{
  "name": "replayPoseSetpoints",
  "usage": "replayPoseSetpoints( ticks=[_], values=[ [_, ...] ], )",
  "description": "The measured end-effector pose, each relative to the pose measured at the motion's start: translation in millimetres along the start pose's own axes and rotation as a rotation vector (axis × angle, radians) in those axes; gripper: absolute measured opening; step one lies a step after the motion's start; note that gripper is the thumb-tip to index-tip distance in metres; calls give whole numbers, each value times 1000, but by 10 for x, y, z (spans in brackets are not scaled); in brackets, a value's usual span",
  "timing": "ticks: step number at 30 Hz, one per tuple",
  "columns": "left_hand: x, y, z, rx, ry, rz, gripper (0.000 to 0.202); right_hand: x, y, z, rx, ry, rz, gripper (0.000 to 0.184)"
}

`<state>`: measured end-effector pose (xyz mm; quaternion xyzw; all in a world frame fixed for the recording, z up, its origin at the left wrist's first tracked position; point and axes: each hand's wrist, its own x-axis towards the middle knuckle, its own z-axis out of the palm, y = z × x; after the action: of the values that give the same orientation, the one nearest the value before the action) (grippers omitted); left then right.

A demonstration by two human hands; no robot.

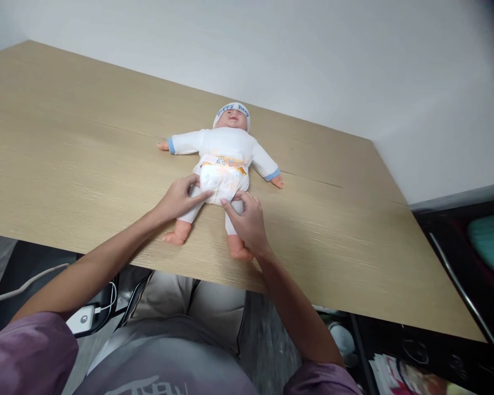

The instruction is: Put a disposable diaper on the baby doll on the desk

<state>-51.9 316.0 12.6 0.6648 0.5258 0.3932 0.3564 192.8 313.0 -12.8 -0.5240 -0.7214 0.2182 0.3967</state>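
Note:
A baby doll in a white outfit with blue cuffs and a "Happy Baby" cap lies on its back, head away from me. Around its hips is a white diaper with an orange printed waistband, worn over the outfit. My left hand grips the diaper's edge by one leg opening, its thumb lying across the front. At the other leg opening, my right hand pinches the diaper's edge between thumb and fingers. Some fingertips are hidden by the diaper and the doll's legs.
The doll lies on a light wooden table, near its front edge. A white wall stands behind. Below the table on the left are a white plug adapter and cables; papers lie low on the right.

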Motion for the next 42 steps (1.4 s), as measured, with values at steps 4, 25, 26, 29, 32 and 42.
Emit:
replayPoseSetpoints(
  ticks=[4,25,26,29,32,42],
  values=[
    [55,-12,-48,-76,-100,-51,45,-1,1,10,1,3,-27,29],
    [81,-137,-181,-558,-225,-214,48,-72,81,-86,-65,118,-18,30],
    [63,-122,-252,-528,-231,-207,49,-112,79,-135,-45,95,-13,31],
    [41,-92,-496,-399,-233,-183,54,-217,111,-332,1,64,15,34],
    [144,-103,-696,-198,-148,-118,55,-128,280,-540,-14,134,16,35],
    [1312,-342,-585,754,60,30,72,1309,1014,-382,-366,59,-75,59]
  ],
)
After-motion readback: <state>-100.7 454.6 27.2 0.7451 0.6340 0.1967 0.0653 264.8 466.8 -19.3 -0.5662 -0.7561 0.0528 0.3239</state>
